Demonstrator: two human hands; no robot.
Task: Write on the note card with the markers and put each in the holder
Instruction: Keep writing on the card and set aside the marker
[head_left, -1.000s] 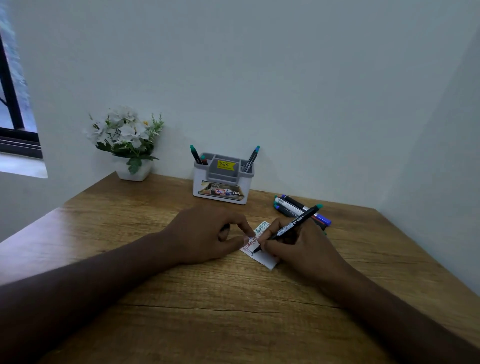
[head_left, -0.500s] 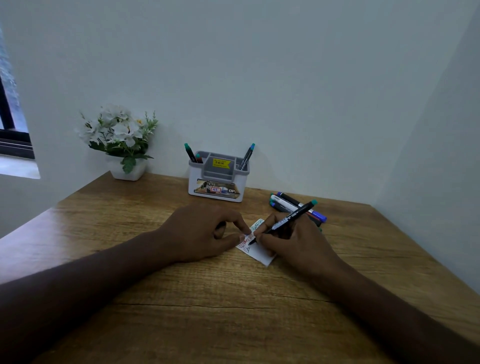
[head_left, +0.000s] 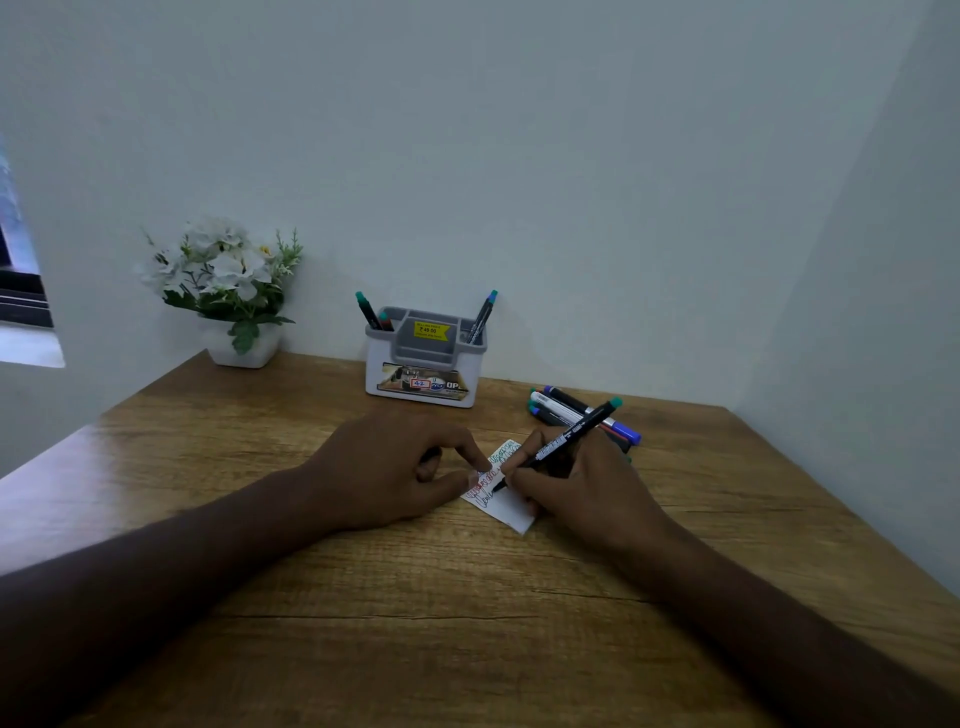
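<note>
Right hand (head_left: 587, 483) is gripping a black marker (head_left: 558, 444), tip touching the note card (head_left: 501, 491) mid-tabletop (head_left: 415, 597); left hand (head_left: 395, 467) is pinning the card's 9 o'clock edge with curled fingers. Spare markers (head_left: 576, 415) are lying at the card's 1 o'clock, holder (head_left: 423, 358) sitting at 11 o'clock with markers inside.

The worktop (head_left: 363, 613) is a wooden surface with visible grain, set into a room corner. A plain pale wall (head_left: 467, 156) runs behind it; a second pale wall (head_left: 883, 364) meets it at the right. At the far left, a window (head_left: 15, 260) with a dark frame admits daylight above a white sill (head_left: 28, 351). A white pot of artificial white flowers (head_left: 228, 280) stands at the rear left of the worktop. Lighting is dim and even.
</note>
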